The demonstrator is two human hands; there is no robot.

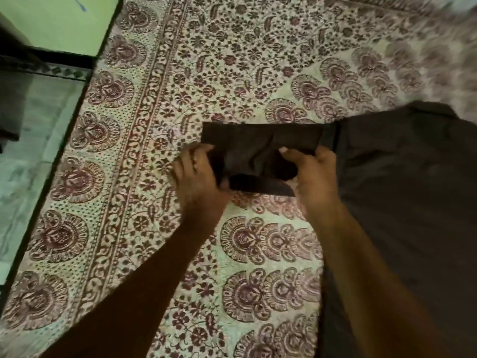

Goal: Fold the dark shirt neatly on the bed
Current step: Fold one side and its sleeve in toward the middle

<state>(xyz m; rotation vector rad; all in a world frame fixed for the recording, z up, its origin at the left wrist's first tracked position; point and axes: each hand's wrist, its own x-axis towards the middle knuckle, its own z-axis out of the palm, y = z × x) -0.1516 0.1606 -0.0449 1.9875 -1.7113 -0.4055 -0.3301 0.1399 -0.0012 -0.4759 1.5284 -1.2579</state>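
Left hand [198, 177]: bare, forearm reaching in from the lower left. Fingers curl onto the cuff end of the sleeve [258, 148] and grip the cloth there.

Right hand [309, 174]: bare, forearm reaching in from the lower right. Thumb lies across the top of the sleeve, nail showing, with the fingers curled round the cloth near the shoulder seam; it grips the sleeve too.

Sleeve: dark brown, short, stretched between the two hands. Its far edge lies flat just beyond the fingertips. The middle is bunched and creased between the hands, and the near edge is raised a little, with shadow under it.

Dark shirt [402, 202]: one piece, same dark brown. The body spreads flat on the bed to the outer side of the Right hand and runs back alongside that forearm to the lower edge of view. The collar area lies beyond the Right hand, blurred.

Bed [160, 104]: covered by a pale bedspread [258, 60] printed with maroon flowers and a border of fan-shaped motifs. It lies under both hands and extends well beyond them.

Floor [33, 156]: pale, marbled, well out past the Left hand, beside the bed's edge.

Wall [59, 24]: light green, beyond the floor.
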